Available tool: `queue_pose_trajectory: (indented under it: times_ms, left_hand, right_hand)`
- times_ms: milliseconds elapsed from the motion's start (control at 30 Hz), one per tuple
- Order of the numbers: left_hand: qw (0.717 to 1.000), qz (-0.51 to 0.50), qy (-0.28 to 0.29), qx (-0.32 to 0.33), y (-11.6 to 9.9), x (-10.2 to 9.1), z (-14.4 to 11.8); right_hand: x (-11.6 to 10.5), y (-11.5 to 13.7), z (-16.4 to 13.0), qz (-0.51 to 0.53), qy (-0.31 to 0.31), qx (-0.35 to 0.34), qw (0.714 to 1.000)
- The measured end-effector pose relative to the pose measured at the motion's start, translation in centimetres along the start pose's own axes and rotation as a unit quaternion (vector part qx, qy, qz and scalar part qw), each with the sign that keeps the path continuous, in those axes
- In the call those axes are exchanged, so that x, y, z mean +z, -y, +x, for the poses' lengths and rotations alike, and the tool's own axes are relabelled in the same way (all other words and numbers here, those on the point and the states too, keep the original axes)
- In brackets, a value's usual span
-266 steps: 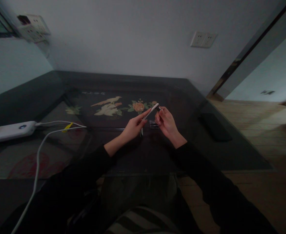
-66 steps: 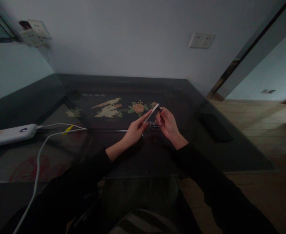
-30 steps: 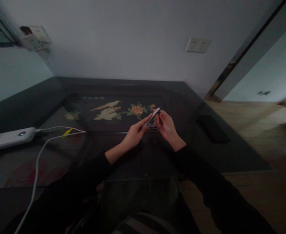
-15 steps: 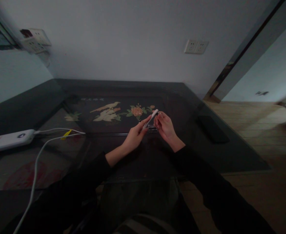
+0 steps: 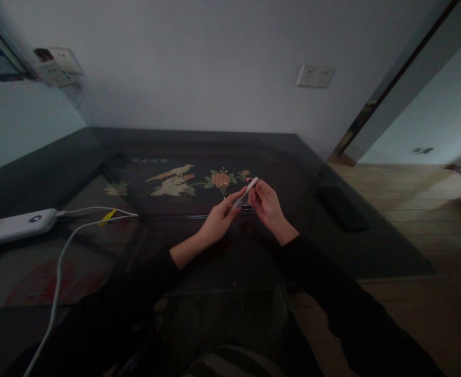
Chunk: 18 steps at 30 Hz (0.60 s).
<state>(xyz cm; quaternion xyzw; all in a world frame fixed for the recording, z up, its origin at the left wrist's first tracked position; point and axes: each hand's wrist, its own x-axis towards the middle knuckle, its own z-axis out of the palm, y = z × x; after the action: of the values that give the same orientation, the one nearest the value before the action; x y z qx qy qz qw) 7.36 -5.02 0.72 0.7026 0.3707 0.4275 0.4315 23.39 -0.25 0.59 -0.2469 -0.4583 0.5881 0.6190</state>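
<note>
My left hand (image 5: pixel 217 219) is closed around the lower part of a slim white object (image 5: pixel 247 191), flat and seen nearly edge-on, tilted with its upper end to the right; its exact kind cannot be made out. Close against that upper end is my right hand (image 5: pixel 269 208), fingers curled and pinched together; whatever they grip is too small or hidden to name. Below and between the hands a small, clear, shiny item (image 5: pixel 248 208) shows on the dark tabletop, partly covered by the fingers and the white object.
The glossy dark table (image 5: pixel 230 256) bears a bird-and-flower picture (image 5: pixel 219 179). A black flat object (image 5: pixel 343 208) lies to the right. On the left is a white power bank (image 5: pixel 18 226) with a white cable (image 5: pixel 59 262) and yellow tag (image 5: pixel 108 215). Wall sockets (image 5: pixel 316 76) are behind.
The white object's upper end has shifted slightly right, closer over the right fingers. It now covers more of the small clear item. Both arms stay nearly where they were.
</note>
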Motion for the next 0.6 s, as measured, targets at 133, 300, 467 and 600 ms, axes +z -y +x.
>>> queue_pose_trajectory:
  times_ms: [133,300,467,600]
  left_hand:
    - [1.000,0.024,-0.008,-0.003,0.4,-0.4,0.3]
    - [0.999,0.022,-0.031,-0.007,1.3,-0.8,0.6]
    - [0.999,0.021,-0.040,-0.011,1.1,-0.9,0.6]
    - [0.998,-0.006,-0.051,-0.035,1.1,-0.9,0.9]
  right_hand:
    - [0.1,0.1,-0.1,-0.016,0.001,0.002,1.000]
    - [0.2,0.3,-0.1,-0.023,0.017,0.001,1.000]
    - [0.2,0.6,-0.1,-0.034,0.021,0.000,0.999]
    - [0.3,0.8,0.0,-0.042,0.010,0.001,0.999]
